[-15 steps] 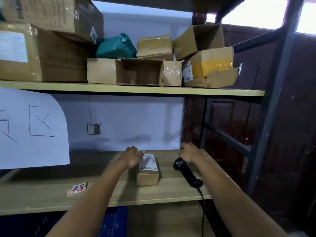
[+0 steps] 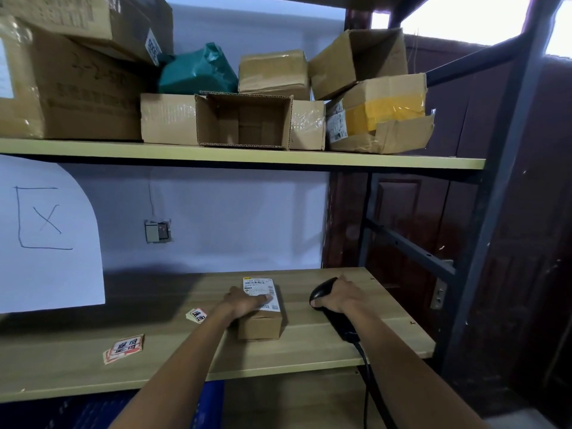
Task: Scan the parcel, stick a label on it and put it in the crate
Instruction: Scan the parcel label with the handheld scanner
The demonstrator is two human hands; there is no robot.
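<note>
Blue crate (image 2: pixel 102 410) sits lowest in frame, under the lower shelf (image 2: pixel 309 342), mostly hidden by the left forearm. Stack of red-and-white labels (image 2: pixel 124 348) lies near the shelf's front edge, left side; one loose label (image 2: pixel 197 315) further in, just left of the left hand.

Left hand (image 2: pixel 244 301) rests flat on top of the parcel (image 2: pixel 261 317), fingers (image 2: pixel 263 298) spread over its white shipping label (image 2: pixel 261 293), not gripping, pressing down. Parcel is a small cardboard box standing on the shelf, mid-depth, centre.

Right hand (image 2: pixel 339 297) is just right of the parcel, fingers wrapped around the head of the black scanner (image 2: pixel 332 308). Scanner handle lies on the shelf toward the camera, cable dropping off the front edge.

Behind: white paper sheet (image 2: pixel 46 230) with hand-drawn marks hangs at left, wall socket (image 2: pixel 158 231) on the back wall. Upper shelf (image 2: pixel 247 157) carries cardboard boxes (image 2: pixel 244 120) and a green bag (image 2: pixel 198 72).
</note>
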